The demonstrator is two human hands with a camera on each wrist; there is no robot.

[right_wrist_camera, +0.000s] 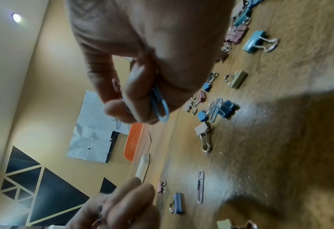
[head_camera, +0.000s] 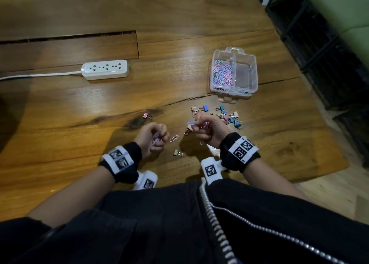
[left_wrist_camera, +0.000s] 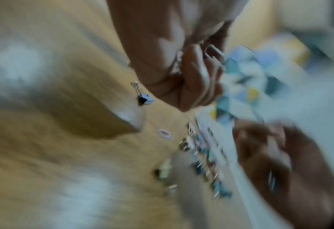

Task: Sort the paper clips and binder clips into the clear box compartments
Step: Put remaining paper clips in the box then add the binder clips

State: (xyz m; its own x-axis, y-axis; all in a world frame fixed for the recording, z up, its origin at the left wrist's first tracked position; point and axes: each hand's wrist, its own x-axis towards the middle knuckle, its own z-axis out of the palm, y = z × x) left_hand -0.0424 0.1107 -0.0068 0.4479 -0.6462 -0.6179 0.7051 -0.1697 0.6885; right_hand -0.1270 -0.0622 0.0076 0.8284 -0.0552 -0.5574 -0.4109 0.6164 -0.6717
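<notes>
Low over the wooden table, my left hand (head_camera: 157,137) curls round a small bunch of pink paper clips (head_camera: 156,136). To its right, my right hand (head_camera: 199,123) pinches a blue paper clip (right_wrist_camera: 160,106), with pink clips showing under its fingers. A loose pink paper clip (head_camera: 174,138) lies between the two hands. Several coloured binder clips (head_camera: 227,115) lie scattered just beyond the right hand. The clear box (head_camera: 252,67) stands farther back; its left compartment holds many paper clips (head_camera: 222,72) and its right compartment looks bare. The left wrist view is blurred.
A white power strip (head_camera: 105,69) with its cable lies at the back left. Single binder clips sit apart: a pink one (head_camera: 147,115) left of the hands, an olive one (head_camera: 177,153) near me. The table edge runs close on the right.
</notes>
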